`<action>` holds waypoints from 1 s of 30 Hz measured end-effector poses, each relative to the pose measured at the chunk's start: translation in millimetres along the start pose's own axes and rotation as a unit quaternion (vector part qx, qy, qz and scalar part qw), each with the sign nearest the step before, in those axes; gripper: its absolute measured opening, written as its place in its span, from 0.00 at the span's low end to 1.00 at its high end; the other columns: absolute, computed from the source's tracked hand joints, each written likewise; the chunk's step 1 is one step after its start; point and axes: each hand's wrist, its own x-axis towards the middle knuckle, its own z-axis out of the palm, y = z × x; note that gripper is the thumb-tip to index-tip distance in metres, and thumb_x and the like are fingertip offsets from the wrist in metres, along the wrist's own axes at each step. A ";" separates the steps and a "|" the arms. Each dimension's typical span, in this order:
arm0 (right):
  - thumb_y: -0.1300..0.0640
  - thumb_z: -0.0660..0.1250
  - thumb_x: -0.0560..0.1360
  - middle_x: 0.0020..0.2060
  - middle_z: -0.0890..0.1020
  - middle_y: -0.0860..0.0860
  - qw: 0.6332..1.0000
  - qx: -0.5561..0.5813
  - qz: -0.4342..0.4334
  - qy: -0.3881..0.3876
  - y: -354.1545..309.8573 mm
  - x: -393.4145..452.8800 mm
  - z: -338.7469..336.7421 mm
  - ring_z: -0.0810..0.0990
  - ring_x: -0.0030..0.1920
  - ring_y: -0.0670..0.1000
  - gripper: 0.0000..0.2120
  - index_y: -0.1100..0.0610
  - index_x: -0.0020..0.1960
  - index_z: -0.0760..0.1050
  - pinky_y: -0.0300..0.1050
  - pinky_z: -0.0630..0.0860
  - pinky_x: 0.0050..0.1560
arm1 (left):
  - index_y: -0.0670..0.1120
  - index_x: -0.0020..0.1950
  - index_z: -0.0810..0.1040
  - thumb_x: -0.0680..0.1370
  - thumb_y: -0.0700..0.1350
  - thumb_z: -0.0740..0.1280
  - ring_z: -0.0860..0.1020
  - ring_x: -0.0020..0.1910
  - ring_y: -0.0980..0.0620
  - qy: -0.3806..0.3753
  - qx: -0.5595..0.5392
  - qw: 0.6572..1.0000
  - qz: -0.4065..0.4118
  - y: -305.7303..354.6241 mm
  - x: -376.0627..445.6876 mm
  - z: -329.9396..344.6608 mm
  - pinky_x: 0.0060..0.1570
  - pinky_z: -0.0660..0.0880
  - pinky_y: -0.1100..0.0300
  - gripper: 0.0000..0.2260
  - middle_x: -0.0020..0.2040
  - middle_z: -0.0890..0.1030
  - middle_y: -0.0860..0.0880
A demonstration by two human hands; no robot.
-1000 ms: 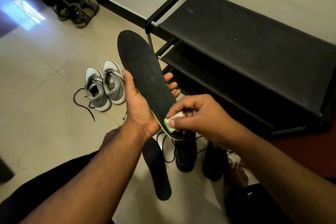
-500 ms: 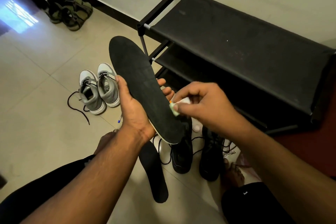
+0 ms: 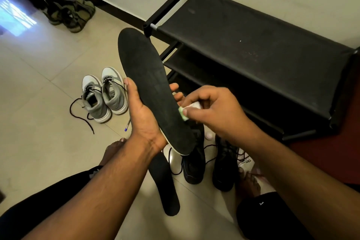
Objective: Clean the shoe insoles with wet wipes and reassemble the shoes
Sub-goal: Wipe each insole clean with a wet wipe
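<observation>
A: Black foam insole [image 3: 152, 91], pale-edged, is lying tilted in the left hand [image 3: 142, 117], whose fingers are curling around it.

B: Right hand [image 3: 212, 111] is pinching a wet wipe [image 3: 184, 114] against its right edge, higher than a second ago. Bare tiled floor [image 3: 39, 122] is lying open leftward; the shoe rack [image 3: 253, 48] is crowding the right.

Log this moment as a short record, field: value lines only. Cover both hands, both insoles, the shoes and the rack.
left hand: grips the held insole from beneath, thumb on its left edge
right hand: pinches a wet wipe against the held insole's right edge
second insole: lying flat on the floor tiles
black shoes: on the floor below the hands, laces loose
grey sneakers: side by side on the floor, left
shoe rack: black, against the wall
pen: on the floor beside the sneakers
</observation>
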 end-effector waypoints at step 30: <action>0.63 0.72 0.70 0.43 0.81 0.48 0.983 -0.172 -0.035 0.048 24.3 6.6 -0.4 0.77 0.42 0.41 0.06 0.55 0.43 0.83 0.36 0.73 0.44 | 0.42 0.59 0.80 0.76 0.73 0.52 0.81 0.48 0.44 0.003 -0.014 0.999 0.047 -5.3 -8.8 3.2 0.62 0.75 0.47 0.37 0.49 0.81 0.41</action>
